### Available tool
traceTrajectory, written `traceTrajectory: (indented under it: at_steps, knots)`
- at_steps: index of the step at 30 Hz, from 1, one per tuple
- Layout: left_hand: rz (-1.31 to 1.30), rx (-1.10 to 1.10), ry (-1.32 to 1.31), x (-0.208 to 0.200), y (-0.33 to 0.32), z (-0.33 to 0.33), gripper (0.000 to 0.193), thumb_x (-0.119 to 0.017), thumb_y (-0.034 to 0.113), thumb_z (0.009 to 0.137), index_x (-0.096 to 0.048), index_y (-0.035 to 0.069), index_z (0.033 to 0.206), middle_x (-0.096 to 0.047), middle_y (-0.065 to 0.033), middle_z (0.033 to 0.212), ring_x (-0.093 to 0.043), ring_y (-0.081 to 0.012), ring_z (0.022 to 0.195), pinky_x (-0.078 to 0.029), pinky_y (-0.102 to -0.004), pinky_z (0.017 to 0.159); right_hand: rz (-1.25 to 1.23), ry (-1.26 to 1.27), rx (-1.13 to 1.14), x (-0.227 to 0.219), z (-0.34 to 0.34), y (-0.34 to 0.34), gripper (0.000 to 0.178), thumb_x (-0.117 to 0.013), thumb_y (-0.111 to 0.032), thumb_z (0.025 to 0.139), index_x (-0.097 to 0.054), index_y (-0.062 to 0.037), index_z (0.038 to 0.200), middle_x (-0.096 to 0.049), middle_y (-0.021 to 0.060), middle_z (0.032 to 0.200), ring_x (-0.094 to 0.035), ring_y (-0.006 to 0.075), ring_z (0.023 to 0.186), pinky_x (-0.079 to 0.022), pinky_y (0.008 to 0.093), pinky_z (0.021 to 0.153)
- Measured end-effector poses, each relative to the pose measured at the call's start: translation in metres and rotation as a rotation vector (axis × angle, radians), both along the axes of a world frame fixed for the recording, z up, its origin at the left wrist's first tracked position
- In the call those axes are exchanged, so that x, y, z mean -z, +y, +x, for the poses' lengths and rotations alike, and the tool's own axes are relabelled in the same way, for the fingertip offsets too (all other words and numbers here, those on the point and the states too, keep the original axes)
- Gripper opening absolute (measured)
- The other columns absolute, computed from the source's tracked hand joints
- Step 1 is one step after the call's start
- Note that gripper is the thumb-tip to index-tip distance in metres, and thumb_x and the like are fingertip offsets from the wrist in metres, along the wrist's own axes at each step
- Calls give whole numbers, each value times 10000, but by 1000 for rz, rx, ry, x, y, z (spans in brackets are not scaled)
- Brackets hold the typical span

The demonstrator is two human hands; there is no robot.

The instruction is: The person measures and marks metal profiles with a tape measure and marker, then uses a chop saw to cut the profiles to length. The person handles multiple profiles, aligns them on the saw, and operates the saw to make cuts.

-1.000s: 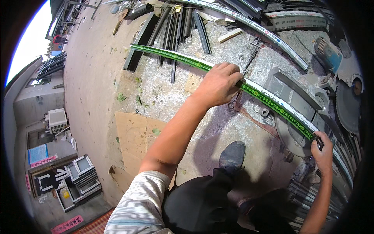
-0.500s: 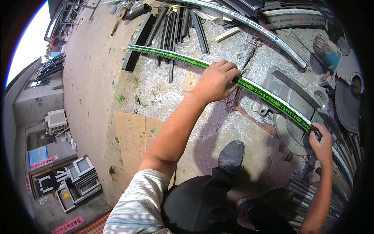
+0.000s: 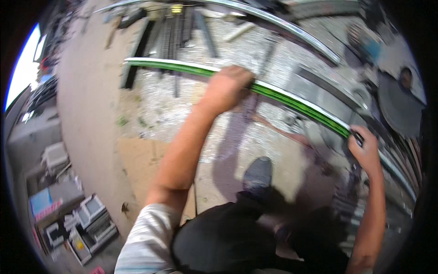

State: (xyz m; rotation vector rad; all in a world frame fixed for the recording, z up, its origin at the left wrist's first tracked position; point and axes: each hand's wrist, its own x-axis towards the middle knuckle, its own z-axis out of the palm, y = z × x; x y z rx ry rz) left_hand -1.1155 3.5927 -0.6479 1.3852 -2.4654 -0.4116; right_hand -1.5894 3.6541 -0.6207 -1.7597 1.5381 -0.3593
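A long green tape measure [image 3: 296, 106] stretches slantwise across the view, running along a narrow white strip [image 3: 162, 60]. My left hand [image 3: 228, 89] is closed over both near their middle, its knuckles up. At the right end, my right hand [image 3: 366, 150] grips the tape's end, with a small dark object [image 3: 358, 138] between thumb and fingers; blur hides what it is. The strip's far left end crosses above a dark metal profile [image 3: 136, 55] on the ground. Below the right half of the tape lies the grey base of a cutting saw [image 3: 308, 89].
A round saw blade [image 3: 401, 105] stands at the right. Several dark profiles [image 3: 171, 34] lie at the back, near a long pale bar [image 3: 283, 25]. Cardboard [image 3: 141, 162] lies left of my shoe [image 3: 258, 173]. White frames [image 3: 93, 210] stand at the lower left.
The whole view has shifted and blurred, so most things sit farther left in it. Both hands keep their hold on the tape and strip.
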Motion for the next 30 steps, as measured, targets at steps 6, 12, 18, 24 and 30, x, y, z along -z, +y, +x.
traceTrajectory:
  at_steps: [6, 12, 18, 24, 30]
  knots:
    - [64, -44, 7, 5, 1, -9, 340, -849, 78, 804, -700, 66, 1110, -733, -133, 1025, -698, -369, 993, -552, -461, 864, 70, 48, 23, -2, 3, -2, 375, -733, -260, 912, -741, -22, 1202, -730, 173, 1025, -708, 292, 931, -545, 383, 876]
    - [46, -49, -83, 5, -1, -13, 346, -822, 92, 864, -693, 62, 1184, -748, -137, 1055, -712, -370, 982, -554, -447, 864, 103, 73, 72, -1, -1, -3, 474, -743, -386, 876, -749, -23, 1181, -732, 173, 1046, -707, 319, 953, -546, 403, 878]
    - [0, -76, -67, 7, 3, -17, 323, -824, 82, 864, -700, 84, 1162, -756, -110, 1056, -711, -357, 985, -557, -443, 856, 128, -31, 139, -4, 3, 0, 438, -739, -369, 883, -720, -9, 1132, -720, 137, 948, -662, 211, 855, -535, 373, 804]
    - [4, -102, -83, 12, 3, -11, 349, -836, 87, 864, -702, 95, 1186, -761, -112, 1071, -721, -348, 988, -572, -426, 863, 188, 68, 167, -13, 10, -5, 409, -727, -299, 873, -699, 3, 1148, -723, 143, 921, -654, 201, 840, -530, 376, 795]
    - [3, -85, -129, 14, 2, -11, 366, -827, 88, 885, -695, 93, 1226, -766, -113, 1087, -732, -334, 991, -581, -417, 868, 70, 146, 119, -3, 9, -5, 394, -742, -296, 867, -697, 12, 1108, -718, 200, 922, -675, 266, 821, -532, 407, 785]
